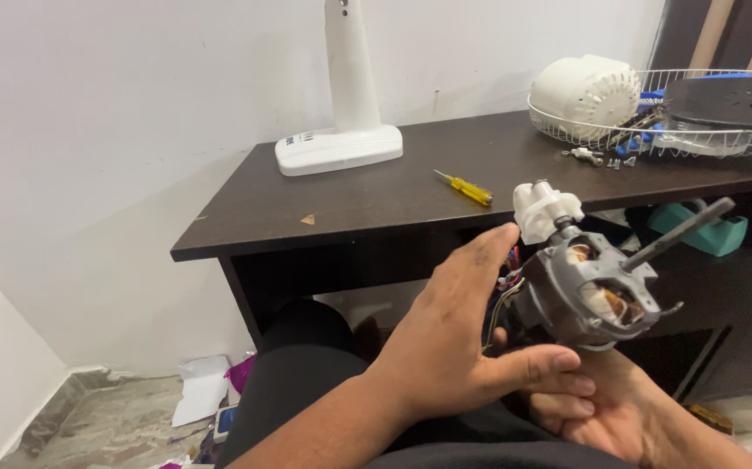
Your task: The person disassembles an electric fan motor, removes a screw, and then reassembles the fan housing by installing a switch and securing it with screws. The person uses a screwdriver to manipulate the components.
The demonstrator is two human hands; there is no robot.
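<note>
I hold a grey fan motor (586, 295) in front of my lap. Copper windings show through its openings, a white plastic gear housing (543, 208) caps its top, and a metal shaft (678, 233) sticks out to the upper right. My left hand (458, 334) reaches across with its back to me; its fingers lie against the motor's left side by the coloured wires (506, 282), and its thumb runs under the motor. My right hand (615, 408) cups the motor from below, palm up.
A dark brown table (376, 204) stands against the white wall. On it are a white fan stand base (339, 148), a yellow screwdriver (465, 188), loose screws (597, 157) and a wire fan guard (697, 139) holding a white motor cover (586, 94). Paper scraps (202, 391) lie on the floor.
</note>
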